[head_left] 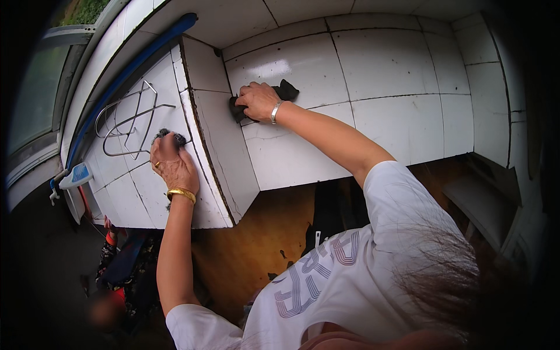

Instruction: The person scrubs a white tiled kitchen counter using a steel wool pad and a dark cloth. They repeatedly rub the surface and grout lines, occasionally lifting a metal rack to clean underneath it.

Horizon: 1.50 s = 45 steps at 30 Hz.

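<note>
My left hand [174, 162], with a gold bracelet and a ring, holds a dark metal scouring pad [179, 139] on the raised white-tiled counter [131, 183]. Just beyond it lies a bent metal wire rack [127, 133]. My right hand [259, 101], wearing a silver bracelet, presses a dark cloth [286, 90] onto the lower white-tiled surface [302, 144] close to the step between the two levels. The cloth sticks out on both sides of the hand. Part of the left palm area is blurred.
A blue hose or pipe [131, 65] runs along the wall below a window. At the counter's far left corner is a blue and white plastic dish [78, 175] near a small tap [54, 197]. Another person [127, 267] in dark patterned clothing is at lower left, one hand at the counter's edge.
</note>
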{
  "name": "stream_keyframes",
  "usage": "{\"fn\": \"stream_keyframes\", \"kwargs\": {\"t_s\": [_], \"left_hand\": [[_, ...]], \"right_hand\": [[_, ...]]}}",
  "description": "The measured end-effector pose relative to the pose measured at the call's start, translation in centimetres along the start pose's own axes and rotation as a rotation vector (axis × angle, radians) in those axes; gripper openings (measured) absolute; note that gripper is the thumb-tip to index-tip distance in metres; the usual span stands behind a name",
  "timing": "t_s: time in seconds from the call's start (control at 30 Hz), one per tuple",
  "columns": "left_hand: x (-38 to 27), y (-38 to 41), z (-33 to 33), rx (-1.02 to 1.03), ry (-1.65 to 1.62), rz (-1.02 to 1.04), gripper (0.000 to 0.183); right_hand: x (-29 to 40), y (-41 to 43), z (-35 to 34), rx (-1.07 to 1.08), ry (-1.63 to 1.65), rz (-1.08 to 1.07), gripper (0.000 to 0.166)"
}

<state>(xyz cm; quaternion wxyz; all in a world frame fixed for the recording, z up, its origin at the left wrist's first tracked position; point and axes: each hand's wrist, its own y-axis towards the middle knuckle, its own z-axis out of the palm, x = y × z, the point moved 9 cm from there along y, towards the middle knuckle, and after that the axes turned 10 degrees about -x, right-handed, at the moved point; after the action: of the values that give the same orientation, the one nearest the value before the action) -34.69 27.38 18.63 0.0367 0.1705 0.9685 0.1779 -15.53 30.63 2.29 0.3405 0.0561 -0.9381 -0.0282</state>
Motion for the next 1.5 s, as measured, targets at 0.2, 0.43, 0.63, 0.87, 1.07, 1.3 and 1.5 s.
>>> {"fn": "stream_keyframes", "kwargs": {"t_s": [0.2, 0.43, 0.63, 0.87, 1.07, 1.3, 1.5], "left_hand": [[0.3, -0.3, -0.1, -0.001, 0.015, 0.015, 0.041], [0.3, -0.3, 0.2, -0.01, 0.028, 0.017, 0.041], [0.2, -0.1, 0.1, -0.004, 0.011, 0.017, 0.04], [0.4, -0.2, 0.4, -0.036, 0.034, 0.034, 0.041], [0.4, 0.0, 0.4, -0.009, 0.025, 0.029, 0.043], [0.6, -0.1, 0.3, -0.02, 0.024, 0.013, 0.042], [0.7, -0.3, 0.3, -0.032, 0.053, 0.01, 0.042]], "right_hand": [[-11.2, 3.0, -11.0, -0.522, -0.169, 0.328, 0.039], [-8.2, 4.5, -6.1, -0.506, -0.451, 0.075, 0.031], [2.9, -3.6, 1.4, -0.258, -0.075, -0.159, 0.008], [9.9, -17.6, 5.1, -0.019, 0.106, -0.416, 0.005], [13.3, -24.9, 6.7, 0.234, 0.228, -0.566, 0.009], [1.4, -14.8, -9.3, -0.338, 0.165, -0.178, 0.023], [-22.9, -10.2, -23.1, -0.684, -0.507, 0.321, 0.034]]}}
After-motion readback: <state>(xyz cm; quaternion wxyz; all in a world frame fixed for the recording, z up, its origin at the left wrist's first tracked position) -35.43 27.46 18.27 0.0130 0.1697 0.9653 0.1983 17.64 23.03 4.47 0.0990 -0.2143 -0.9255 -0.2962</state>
